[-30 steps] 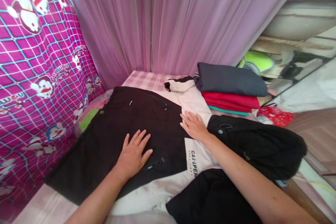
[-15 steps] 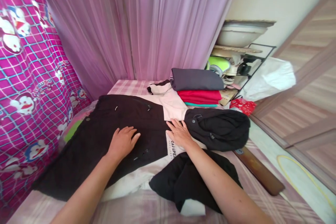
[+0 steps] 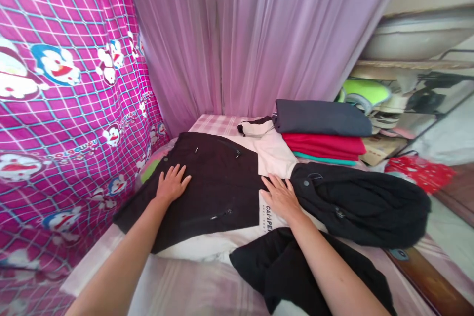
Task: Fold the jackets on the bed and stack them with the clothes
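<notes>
1. A black-and-white fabric jacket [image 3: 215, 173] lies spread on a pale pink plaid sheet [image 3: 192, 289], its black hood [image 3: 374, 202] rightward
2. The left hand [image 3: 172, 183] rests palm-down on the black body, fingers extended, gripping nothing
3. The right hand [image 3: 279, 197] lies beside dark printed lettering [image 3: 268, 218], fingers spread, unclenched
4. Folded dark grey, red and teal clothes [image 3: 322, 144] sit stacked beyond the hood

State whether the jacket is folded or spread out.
Spread out: the jacket lies broad and mostly flat on the sheet, hood to the right, with the left hand and right hand on it.
</notes>
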The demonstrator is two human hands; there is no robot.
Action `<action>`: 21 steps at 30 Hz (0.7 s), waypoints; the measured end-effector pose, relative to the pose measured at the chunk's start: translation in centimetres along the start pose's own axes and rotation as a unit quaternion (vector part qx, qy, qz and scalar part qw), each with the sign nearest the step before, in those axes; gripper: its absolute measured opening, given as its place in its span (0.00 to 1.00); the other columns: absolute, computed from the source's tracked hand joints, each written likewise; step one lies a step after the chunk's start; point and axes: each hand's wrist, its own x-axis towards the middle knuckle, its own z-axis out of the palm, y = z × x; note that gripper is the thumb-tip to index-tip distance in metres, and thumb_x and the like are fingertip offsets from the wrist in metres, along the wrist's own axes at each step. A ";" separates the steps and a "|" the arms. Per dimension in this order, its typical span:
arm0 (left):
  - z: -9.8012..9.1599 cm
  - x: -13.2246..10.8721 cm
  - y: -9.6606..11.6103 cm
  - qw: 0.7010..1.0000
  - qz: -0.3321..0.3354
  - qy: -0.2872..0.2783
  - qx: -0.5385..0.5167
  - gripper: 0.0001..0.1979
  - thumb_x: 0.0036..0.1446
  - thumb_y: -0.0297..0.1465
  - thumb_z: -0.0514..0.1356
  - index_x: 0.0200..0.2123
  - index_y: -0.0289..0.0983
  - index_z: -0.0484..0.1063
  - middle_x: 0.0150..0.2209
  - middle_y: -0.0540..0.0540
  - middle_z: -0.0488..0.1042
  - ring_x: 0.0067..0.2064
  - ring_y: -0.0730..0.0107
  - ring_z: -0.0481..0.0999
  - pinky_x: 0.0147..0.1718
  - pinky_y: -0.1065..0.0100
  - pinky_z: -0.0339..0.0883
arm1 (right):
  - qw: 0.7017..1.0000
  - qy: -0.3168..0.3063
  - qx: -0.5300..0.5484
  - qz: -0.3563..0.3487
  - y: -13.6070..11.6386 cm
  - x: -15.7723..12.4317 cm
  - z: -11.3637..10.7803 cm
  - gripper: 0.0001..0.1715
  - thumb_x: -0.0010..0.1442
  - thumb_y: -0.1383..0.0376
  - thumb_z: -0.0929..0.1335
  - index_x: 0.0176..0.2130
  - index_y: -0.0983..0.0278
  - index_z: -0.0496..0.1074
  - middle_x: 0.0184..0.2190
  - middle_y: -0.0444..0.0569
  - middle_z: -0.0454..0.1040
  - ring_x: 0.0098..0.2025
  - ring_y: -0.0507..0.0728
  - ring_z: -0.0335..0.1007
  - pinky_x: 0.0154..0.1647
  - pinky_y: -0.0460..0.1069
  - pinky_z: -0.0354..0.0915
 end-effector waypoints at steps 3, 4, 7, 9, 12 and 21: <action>-0.5 0.6 -0.4 0.999 -0.047 -0.015 -0.017 0.33 0.67 0.48 0.42 0.71 0.42 0.54 0.73 0.43 0.50 0.73 0.52 0.47 0.68 0.41 0.43 | 1.000 0.005 -0.006 -0.002 0.0 -0.1 0.1 0.30 0.70 0.57 0.58 0.67 0.59 0.62 0.69 0.55 0.58 0.71 0.62 0.52 0.70 0.64 0.44; -0.7 0.7 -0.3 0.998 -0.060 -0.020 -0.020 0.33 0.67 0.48 0.41 0.71 0.42 0.53 0.73 0.43 0.50 0.73 0.53 0.47 0.68 0.41 0.43 | 1.000 0.007 -0.007 0.000 0.0 -0.2 0.2 0.30 0.70 0.57 0.58 0.67 0.60 0.62 0.69 0.55 0.58 0.71 0.62 0.52 0.70 0.64 0.44; -1.1 0.9 0.2 0.996 -0.080 -0.037 -0.024 0.34 0.66 0.49 0.41 0.71 0.42 0.53 0.73 0.43 0.49 0.73 0.52 0.46 0.68 0.40 0.42 | 1.000 0.014 -0.007 0.003 0.1 -0.4 0.2 0.30 0.70 0.57 0.58 0.67 0.60 0.63 0.69 0.54 0.59 0.70 0.63 0.52 0.70 0.64 0.44; -1.1 0.7 0.6 0.995 -0.084 -0.040 -0.025 0.34 0.66 0.49 0.41 0.70 0.41 0.54 0.73 0.42 0.50 0.73 0.51 0.47 0.67 0.38 0.42 | 1.000 0.017 -0.005 0.005 0.1 -0.5 0.2 0.30 0.70 0.58 0.58 0.67 0.61 0.63 0.69 0.54 0.59 0.70 0.63 0.52 0.70 0.64 0.44; -0.7 0.0 0.8 0.997 -0.077 -0.011 -0.022 0.34 0.66 0.47 0.42 0.69 0.36 0.57 0.72 0.39 0.52 0.72 0.49 0.49 0.67 0.39 0.44 | 1.000 0.015 0.001 0.012 0.3 -0.7 0.1 0.29 0.70 0.59 0.59 0.66 0.61 0.64 0.69 0.55 0.59 0.70 0.62 0.52 0.70 0.64 0.45; 1.1 -0.8 -0.3 0.994 -0.034 0.101 -0.037 0.30 0.66 0.40 0.44 0.63 0.32 0.67 0.67 0.36 0.63 0.68 0.48 0.60 0.66 0.43 0.50 | 0.998 0.018 0.052 0.012 0.8 -1.9 -0.9 0.27 0.68 0.61 0.61 0.64 0.61 0.68 0.68 0.54 0.62 0.70 0.60 0.54 0.70 0.60 0.47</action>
